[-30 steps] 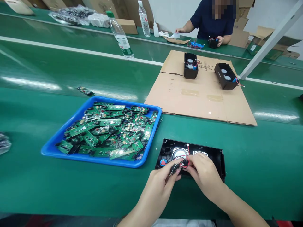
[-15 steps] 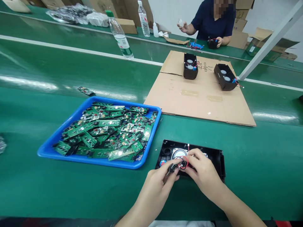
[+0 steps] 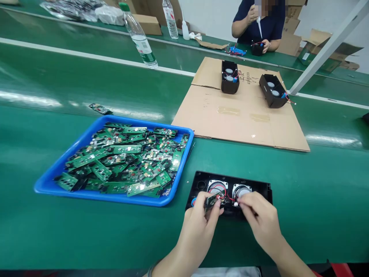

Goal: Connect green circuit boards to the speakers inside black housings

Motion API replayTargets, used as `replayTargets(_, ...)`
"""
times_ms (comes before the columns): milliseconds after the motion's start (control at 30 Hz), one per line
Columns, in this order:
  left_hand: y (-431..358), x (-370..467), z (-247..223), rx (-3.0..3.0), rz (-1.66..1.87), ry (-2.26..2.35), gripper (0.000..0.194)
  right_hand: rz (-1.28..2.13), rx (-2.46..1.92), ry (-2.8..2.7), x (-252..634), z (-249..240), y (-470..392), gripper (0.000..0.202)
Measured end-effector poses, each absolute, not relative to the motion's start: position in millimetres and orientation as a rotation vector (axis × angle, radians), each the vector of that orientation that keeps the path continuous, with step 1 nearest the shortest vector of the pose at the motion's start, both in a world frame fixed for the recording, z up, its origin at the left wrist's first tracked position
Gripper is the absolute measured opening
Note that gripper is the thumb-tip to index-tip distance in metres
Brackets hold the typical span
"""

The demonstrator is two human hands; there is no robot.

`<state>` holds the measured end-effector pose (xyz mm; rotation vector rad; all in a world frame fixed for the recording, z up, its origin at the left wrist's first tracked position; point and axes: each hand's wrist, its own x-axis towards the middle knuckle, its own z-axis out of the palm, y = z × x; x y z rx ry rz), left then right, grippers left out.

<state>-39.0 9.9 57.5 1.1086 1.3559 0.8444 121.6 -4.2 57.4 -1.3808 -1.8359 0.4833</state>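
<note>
A small circuit board (image 3: 211,201) with red and black wires is pinched between the thumb and fingers of my left hand (image 3: 197,221). It is over the left part of a black speaker housing (image 3: 261,188) lying on the green table. Two round speakers, a left one (image 3: 216,186) and a right one (image 3: 241,190), sit inside the housing. Over the right speaker, my right hand (image 3: 261,215) pinches a wire lead with a small white connector (image 3: 236,204) at its fingertips. A blue and red part (image 3: 193,201) shows at the housing's left end.
A blue tray (image 3: 115,201) heaped with circuit boards stands to the left; one loose board (image 3: 100,109) lies behind it. Beyond is a cardboard sheet (image 3: 239,127) bearing two black housings (image 3: 230,86) (image 3: 275,100). Across the table, a person (image 3: 259,27) holds a dropper bottle and another housing.
My right hand has moved right, away from the circuit board, and now pinches the white connector. Both speakers show more. The person opposite has brought the bottle over their housing.
</note>
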Motion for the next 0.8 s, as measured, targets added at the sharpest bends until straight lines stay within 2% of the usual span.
replayTargets(200, 10, -36, 54, 1.188, 0.814, 1.377, 0.012, 0.398, -1.346, -2.006, 112, 49, -8, 0.016)
replayTargets(600, 10, -38, 55, 1.186, 0.807, 1.302, 0.012, 0.482, -1.4, -2.053, 111, 55, 4, 0.024)
replayTargets(800, 14, -39, 61, 1.317, 0.713, 1.291, 0.011, 0.168, -1.281, -2.361, 112, 61, 9, 0.032)
